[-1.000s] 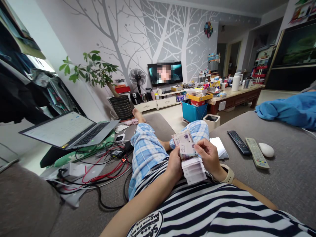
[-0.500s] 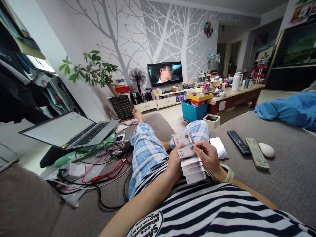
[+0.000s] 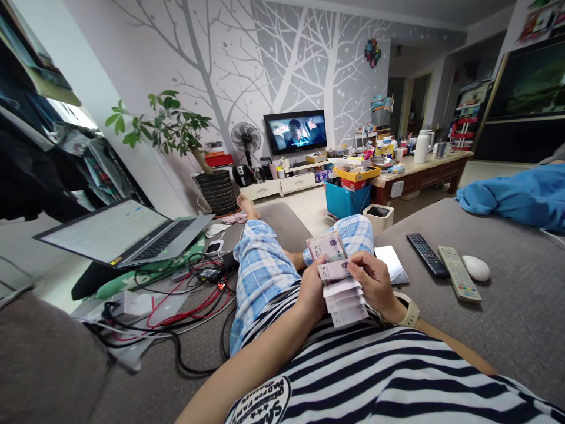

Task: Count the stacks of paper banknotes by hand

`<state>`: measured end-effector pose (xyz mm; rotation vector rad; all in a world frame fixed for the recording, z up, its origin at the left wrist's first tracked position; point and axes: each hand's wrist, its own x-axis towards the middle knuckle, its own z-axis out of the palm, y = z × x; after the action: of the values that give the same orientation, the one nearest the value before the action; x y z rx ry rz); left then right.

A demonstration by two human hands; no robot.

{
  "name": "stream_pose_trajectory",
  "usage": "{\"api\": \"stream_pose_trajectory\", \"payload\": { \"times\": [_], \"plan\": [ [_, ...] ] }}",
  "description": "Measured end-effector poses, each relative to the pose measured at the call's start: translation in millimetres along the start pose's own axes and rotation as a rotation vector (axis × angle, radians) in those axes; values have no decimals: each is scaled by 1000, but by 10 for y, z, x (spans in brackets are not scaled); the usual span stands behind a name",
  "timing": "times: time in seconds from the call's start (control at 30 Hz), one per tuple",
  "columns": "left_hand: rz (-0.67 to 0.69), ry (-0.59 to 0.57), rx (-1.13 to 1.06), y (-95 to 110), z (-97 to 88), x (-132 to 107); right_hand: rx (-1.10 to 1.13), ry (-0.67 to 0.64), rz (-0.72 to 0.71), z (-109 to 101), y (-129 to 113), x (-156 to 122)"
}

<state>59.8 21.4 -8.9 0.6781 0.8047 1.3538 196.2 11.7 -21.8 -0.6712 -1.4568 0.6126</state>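
Head view, left hand (image 3: 312, 291), right hand (image 3: 376, 284), each grip holding fanned banknotes (image 3: 339, 281), phone (image 3: 392, 262), black remote (image 3: 426, 254) rightward, laptop (image 3: 123, 232), cables (image 3: 176, 306) leftward

We saw pale banknotes (image 3: 336, 275) printed in purple. At nine o'clock of them were blue-and-white plaid trousers (image 3: 260, 268), farther out red and black cables (image 3: 185, 301). At six was a navy-and-white striped shirt (image 3: 375, 371), at three a bright blue blanket (image 3: 521, 197).

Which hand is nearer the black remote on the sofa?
Right. The right hand, holding the banknotes, lies left of the black remote; the left hand grips them farther left.
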Motion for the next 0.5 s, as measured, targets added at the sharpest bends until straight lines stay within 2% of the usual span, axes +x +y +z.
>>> {"api": "stream_pose_trajectory", "payload": {
  "times": [0.1, 0.3, 0.47, 0.5],
  "plan": [
    [-27, -15, 13, -2, -5, 10, 13, -4, 6, -4, -8, -9],
    [37, 12, -47, -56, 1, 55, 37, -49, 57, 12, 13, 3],
    [76, 0, 11, -68, -37, 72, -101, 144, 136, 18, 151, 76],
    [88, 0, 28, -63, -43, 71, -93, 149, 155, 17, 175, 92]
  ]
}}
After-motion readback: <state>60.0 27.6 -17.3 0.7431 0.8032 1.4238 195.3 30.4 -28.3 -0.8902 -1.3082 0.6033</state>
